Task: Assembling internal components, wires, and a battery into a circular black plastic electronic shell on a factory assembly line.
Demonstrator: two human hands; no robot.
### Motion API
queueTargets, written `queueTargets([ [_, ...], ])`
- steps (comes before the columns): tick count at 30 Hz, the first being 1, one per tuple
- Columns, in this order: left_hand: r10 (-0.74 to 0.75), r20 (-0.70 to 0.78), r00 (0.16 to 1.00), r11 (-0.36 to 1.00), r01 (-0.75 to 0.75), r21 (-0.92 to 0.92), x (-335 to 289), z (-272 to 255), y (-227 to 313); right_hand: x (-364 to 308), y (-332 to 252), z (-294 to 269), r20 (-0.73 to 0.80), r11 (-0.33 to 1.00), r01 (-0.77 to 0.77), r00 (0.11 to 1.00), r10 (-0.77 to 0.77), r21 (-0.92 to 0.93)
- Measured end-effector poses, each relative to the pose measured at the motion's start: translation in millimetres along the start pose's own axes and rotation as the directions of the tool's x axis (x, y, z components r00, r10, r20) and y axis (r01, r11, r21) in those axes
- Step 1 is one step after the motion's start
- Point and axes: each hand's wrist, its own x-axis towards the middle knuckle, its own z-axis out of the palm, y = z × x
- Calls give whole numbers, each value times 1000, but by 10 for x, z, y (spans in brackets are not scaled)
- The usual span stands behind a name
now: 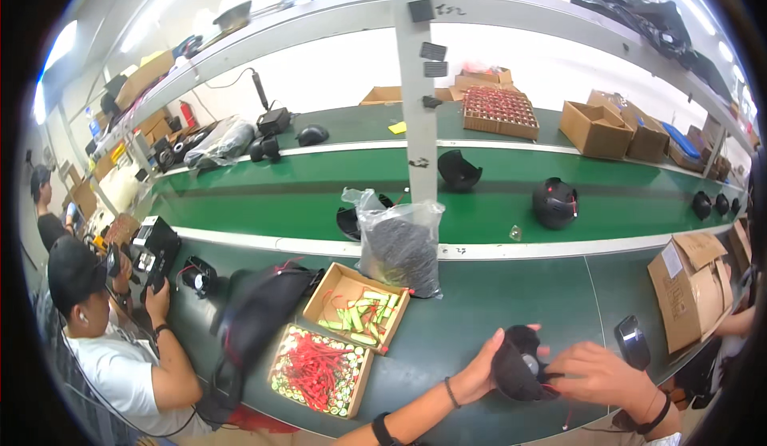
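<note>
My left hand (479,370) is curled around the left side of a black hollow shell (511,370), fingertips showing beyond it, and holds it over the near edge of the workbench (511,294), right of the middle. My right hand (595,374) is half closed, its fingers bunched at the shell's right side; I cannot tell whether they pinch something or only touch it. I would judge this piece partway done: a round grey part (530,361) sits inside, yet a thin lead (567,420) hangs loose below, so the wiring looks unsettled. Much seems left in stock: 2 open boxes stand left of me, a box of red-wired parts (362,386) by the near edge and a box of green parts (348,280) behind it, both well filled. Past the workbench's far edge, an open shell (459,171) and a rounder shell (554,204) lie on the green belt (495,206); whether either is finished, I cannot tell
</note>
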Motion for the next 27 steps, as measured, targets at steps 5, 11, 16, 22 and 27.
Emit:
queueTargets([
  [5,174,-254,951,984,-176,17,-405,-52,173,699,54,-569,-132,835,-213,938,320,507],
  [11,92,-243,966,993,-72,91,-194,-261,50,2717,172,133,-6,943,-72,997,78,324],
  [16,-11,-345,938,959,108,261,-264,-367,-72,3769,170,1199,190,992,-114,974,120,-47],
  [22,-10,-371,929,958,114,261,-370,-254,18,3867,-1,1108,203,970,-237,949,243,-55],
  [27,78,-320,944,973,-2,231,-267,-152,60,3330,205,398,-149,966,-222,959,242,135],
])
